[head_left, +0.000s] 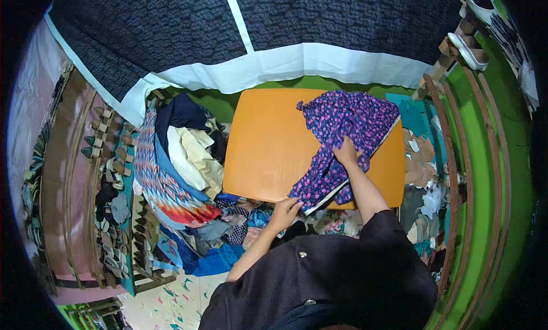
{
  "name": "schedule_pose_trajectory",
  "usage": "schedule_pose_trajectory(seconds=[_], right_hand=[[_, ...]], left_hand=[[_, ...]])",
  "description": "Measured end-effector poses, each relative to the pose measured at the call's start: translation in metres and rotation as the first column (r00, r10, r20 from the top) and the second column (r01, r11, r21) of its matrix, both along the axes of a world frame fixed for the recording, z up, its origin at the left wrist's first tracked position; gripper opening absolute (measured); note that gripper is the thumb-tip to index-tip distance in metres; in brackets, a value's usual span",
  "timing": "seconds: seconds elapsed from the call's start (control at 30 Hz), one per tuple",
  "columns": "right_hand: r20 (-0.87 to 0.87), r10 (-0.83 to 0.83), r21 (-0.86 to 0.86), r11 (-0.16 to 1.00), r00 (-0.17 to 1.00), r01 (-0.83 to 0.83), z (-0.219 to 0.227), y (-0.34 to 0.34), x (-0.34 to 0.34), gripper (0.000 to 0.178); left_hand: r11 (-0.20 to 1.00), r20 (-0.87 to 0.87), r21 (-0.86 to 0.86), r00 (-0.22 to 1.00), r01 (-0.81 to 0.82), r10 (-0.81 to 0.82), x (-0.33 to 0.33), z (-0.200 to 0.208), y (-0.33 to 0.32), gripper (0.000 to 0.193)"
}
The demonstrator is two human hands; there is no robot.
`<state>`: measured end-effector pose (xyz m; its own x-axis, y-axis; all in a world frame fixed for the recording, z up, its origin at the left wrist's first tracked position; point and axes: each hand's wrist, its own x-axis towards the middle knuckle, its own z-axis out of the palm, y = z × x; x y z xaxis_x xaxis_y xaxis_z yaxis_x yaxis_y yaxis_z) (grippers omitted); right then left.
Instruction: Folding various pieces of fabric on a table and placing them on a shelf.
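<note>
A purple-and-navy floral cloth (pixel 348 116), perhaps a garment, lies bunched over the right half of an orange table (pixel 265 142). White trim runs along its right and lower edges. My left hand (pixel 283 214) is at the table's front edge, its fingers closed on the cloth's lower left corner. Farther in, my right hand (pixel 346 154) rests on the middle of the cloth with its fingers bent into the folds. Whether those fingers pinch the fabric is hard to see. The cloth's lower end hangs over the table's near edge.
Left of the table is a heap of clothes with a zigzag-patterned cloth (pixel 162 170) and a cream cloth (pixel 197 159). Wooden racks with shoes (pixel 108 250) stand farther left. Wooden rails (pixel 451 187) line the right, beside fabric scraps (pixel 431 201). A dark curtain (pixel 171 33) hangs behind.
</note>
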<state>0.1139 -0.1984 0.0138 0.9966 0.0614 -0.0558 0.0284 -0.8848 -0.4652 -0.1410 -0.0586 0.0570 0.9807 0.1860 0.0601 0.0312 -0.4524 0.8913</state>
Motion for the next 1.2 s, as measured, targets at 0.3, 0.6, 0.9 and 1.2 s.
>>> schedule_pose_trajectory(seconds=[0.3,0.6,0.9,1.2], right_hand=[[0.168,-0.116,0.195,0.977,0.979,0.083,0.030,-0.025,0.021,0.023],[0.225,0.197,0.870,0.401,0.954,-0.288,0.148,-0.126,-0.032,0.016],[0.585,0.156,0.202,0.922,0.796,-0.329,0.221,-0.167,-0.155,0.027],[0.088,-0.028,0.259,0.966,0.996,0.005,0.180,-0.235,-0.247,0.023]], left_hand=[[0.967,-0.006,-0.025,0.967,-0.255,0.255,0.001,-0.016,0.043,0.020],[0.842,0.359,-0.012,0.784,-0.539,0.507,0.026,0.056,0.113,0.021],[0.685,0.421,-0.613,0.571,-0.394,0.705,-0.017,0.156,0.075,0.018],[0.859,0.478,-0.430,0.737,-0.277,0.477,-0.044,0.155,0.077,0.011]])
